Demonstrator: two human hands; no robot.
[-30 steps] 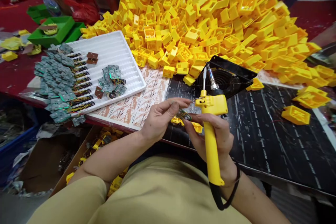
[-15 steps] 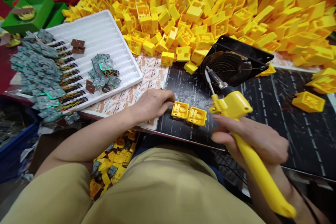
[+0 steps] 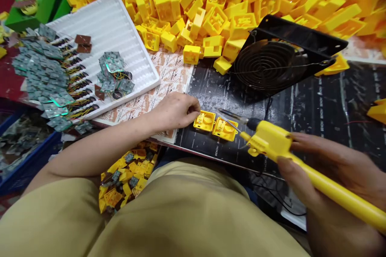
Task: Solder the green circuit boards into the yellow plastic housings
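Note:
On the black bench mat (image 3: 193, 144) lie two small yellow plastic cases, side by side with their hollow sides up. My left hand (image 3: 176, 110) is closed, its fingertips pinched at the left edge of the left case (image 3: 204, 121). A yellow soldering gun (image 3: 269, 138) is held in my right hand (image 3: 331, 221), fingers wrapped round its long handle. Its thin tip and feed tube point left, over the right case (image 3: 225, 129); whether they touch it I cannot tell.
A black fan (image 3: 265, 64) leans behind the cases. Beyond it rises a large heap of yellow housings (image 3: 217, 20). Left stands a white ribbed tray (image 3: 132, 40) with wired circuit boards (image 3: 45, 68). Below the bench edge are more yellow parts (image 3: 129, 176) and a blue crate (image 3: 27, 158).
The soldering gun's tip has come down and left from before the fan to above the right case. My left hand stays at the left case. The view has shifted slightly.

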